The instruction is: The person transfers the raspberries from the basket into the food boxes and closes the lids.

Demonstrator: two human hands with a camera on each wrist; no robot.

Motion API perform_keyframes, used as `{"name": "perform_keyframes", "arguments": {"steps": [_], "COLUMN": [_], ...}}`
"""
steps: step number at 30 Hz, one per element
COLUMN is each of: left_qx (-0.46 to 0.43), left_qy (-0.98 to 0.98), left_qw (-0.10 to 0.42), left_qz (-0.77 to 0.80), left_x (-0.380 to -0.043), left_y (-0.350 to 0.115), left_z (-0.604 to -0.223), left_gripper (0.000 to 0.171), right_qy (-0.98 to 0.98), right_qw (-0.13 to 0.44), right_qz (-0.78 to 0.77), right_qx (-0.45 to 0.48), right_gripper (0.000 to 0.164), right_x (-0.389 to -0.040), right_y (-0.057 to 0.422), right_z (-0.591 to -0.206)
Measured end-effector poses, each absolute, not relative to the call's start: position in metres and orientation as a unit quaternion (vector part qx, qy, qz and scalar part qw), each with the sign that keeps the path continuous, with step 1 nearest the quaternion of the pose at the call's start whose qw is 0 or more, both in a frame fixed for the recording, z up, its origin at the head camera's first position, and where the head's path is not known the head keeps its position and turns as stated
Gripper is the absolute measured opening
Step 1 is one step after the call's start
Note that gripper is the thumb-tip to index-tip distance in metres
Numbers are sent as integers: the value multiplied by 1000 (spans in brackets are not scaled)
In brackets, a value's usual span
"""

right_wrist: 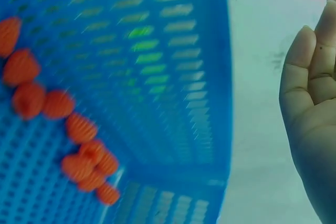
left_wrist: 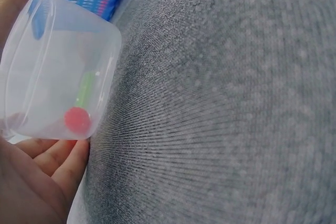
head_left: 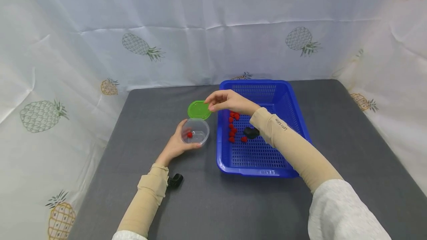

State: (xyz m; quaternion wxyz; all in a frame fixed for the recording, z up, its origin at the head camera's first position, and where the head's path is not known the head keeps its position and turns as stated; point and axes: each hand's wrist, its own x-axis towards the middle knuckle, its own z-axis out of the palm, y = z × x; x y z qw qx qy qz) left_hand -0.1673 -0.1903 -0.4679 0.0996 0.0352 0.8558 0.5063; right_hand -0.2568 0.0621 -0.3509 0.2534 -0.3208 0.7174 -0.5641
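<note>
My left hand (head_left: 176, 144) holds a clear round plastic tub (head_left: 199, 130) from its left side, with thumb and fingers spread round the wall. Inside the tub lies one small red berry (left_wrist: 77, 120), low against the wall in the left wrist view. Above the basket's left rim hovers my right hand (head_left: 230, 102), its fingers bent loosely toward the thumb and nothing visible between them. A green lid (head_left: 197, 109) is just behind the tub, left of the right fingertips. Several red berries (right_wrist: 79, 166) lie along the left side inside the blue basket (head_left: 253, 171).
A grey cloth (head_left: 200, 206) covers the table. White curtains (head_left: 207, 55) with pineapple prints hang at the back and both sides. Black camera parts (head_left: 175, 180) sit at the wrists, the right one over the basket.
</note>
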Motion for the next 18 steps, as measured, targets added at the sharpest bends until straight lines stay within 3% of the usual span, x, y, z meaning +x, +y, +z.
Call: {"name": "perform_keyframes", "arguments": {"steps": [18], "left_qx": [42], "left_qy": [847], "left_qw": [100], "left_qz": [520], "left_x": [-167], "left_y": [-190], "left_z": [-467], "left_gripper": [112], "right_qy": [759], "right_qw": [249], "right_qz": [-551], "right_qx": [-241], "right_gripper": [42], "right_x": [-265], "right_y": [115], "right_z": [-386]}}
